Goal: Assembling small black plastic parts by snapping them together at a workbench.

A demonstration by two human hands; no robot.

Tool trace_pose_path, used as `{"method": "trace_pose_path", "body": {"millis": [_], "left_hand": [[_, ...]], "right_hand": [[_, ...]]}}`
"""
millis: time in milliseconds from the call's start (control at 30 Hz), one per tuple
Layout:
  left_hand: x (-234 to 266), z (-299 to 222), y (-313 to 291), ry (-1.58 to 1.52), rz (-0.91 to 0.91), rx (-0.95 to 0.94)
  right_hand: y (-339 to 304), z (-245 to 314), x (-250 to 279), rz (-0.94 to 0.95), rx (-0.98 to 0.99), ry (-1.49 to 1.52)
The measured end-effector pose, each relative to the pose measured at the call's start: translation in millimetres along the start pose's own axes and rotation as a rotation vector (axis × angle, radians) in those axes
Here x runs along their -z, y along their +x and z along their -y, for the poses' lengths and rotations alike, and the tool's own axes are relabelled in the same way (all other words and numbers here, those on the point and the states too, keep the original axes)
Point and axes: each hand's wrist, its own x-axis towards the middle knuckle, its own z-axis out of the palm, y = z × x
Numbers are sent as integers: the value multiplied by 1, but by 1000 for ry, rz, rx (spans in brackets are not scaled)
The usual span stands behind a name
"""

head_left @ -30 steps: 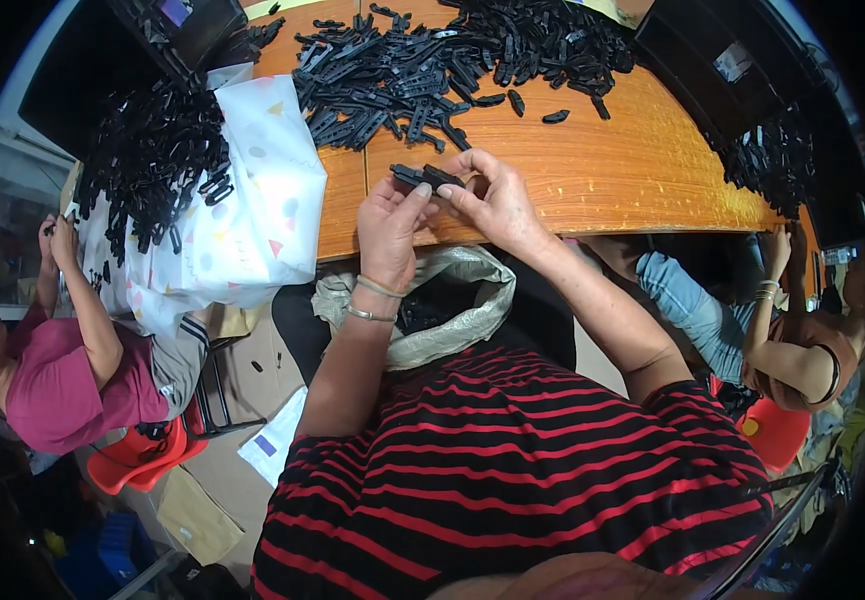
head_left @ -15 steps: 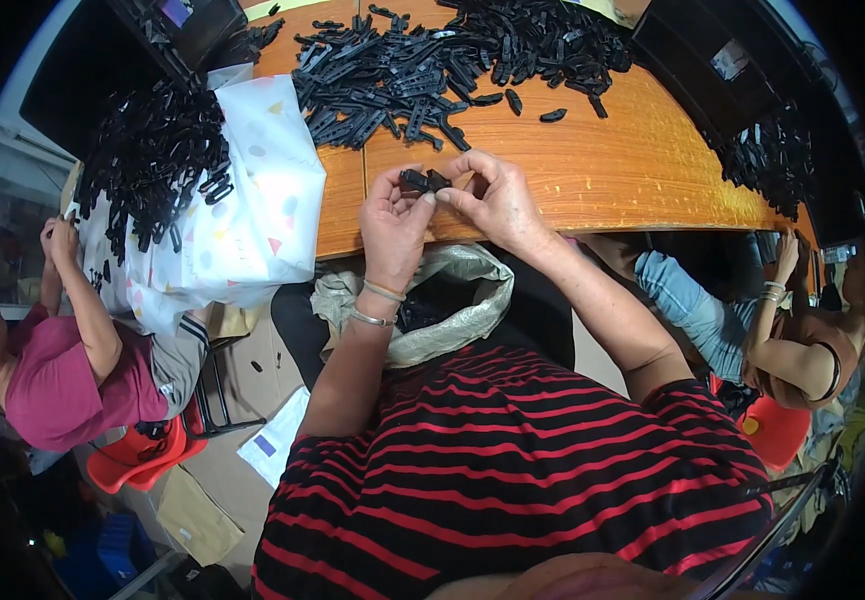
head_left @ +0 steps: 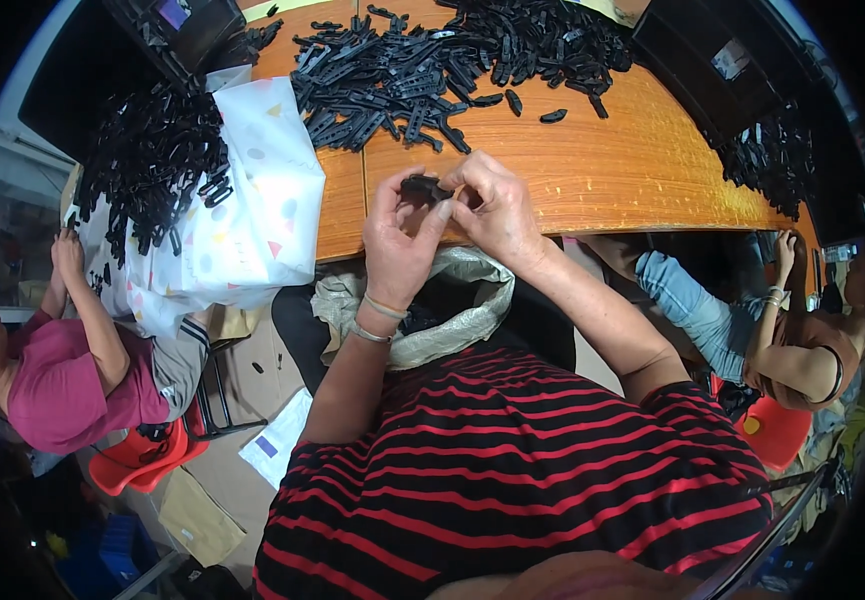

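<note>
Between my two hands, above the near edge of the wooden table (head_left: pixel 572 170), is a small black plastic part (head_left: pixel 424 186). My left hand (head_left: pixel 399 240) pinches it between thumb and fingers, palm turned up. My right hand (head_left: pixel 500 212) is closed on its right end, with fingers curled and the thumb near the left thumb. Its exact shape is partly hidden by my fingers. Below my hands, a whitish woven sack (head_left: pixel 492 310) stands open in my lap, with dark contents. Beyond them lies a heap of long black plastic parts (head_left: pixel 382 95).
More black parts (head_left: pixel 562 45) are piled at the back. At left, another heap (head_left: pixel 147 150) rests on a patterned white plastic sheet (head_left: pixel 272 190). Dark bins (head_left: pixel 722 70) stand at right, with parts spilling out. One person (head_left: pixel 82 370) sits at left, another (head_left: pixel 797 350) at right.
My hands have drawn closer together around the black part, and my right fingers have curled in more. The part has turned and is more covered. The left person's hands have shifted slightly.
</note>
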Motion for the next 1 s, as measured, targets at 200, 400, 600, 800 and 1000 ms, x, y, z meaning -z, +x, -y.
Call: {"method": "trace_pose_path", "body": {"millis": [200,400,600,800,1000], "left_hand": [[3,-6,-2,202,-61,-22],[11,-7,-1,309,41,-94],[25,-9,-19,104,59,266],[62,6,-51,847,327,-137],[41,-3,11,859,51,-130]], "right_hand": [[-1,3,-1,6,-64,45],[-9,-6,-8,105,-190,154],[-30,-6,-20,193,-205,126],[-33,-19,8,436,-108,34],[17,-107,76,-1,-107,-548]]}}
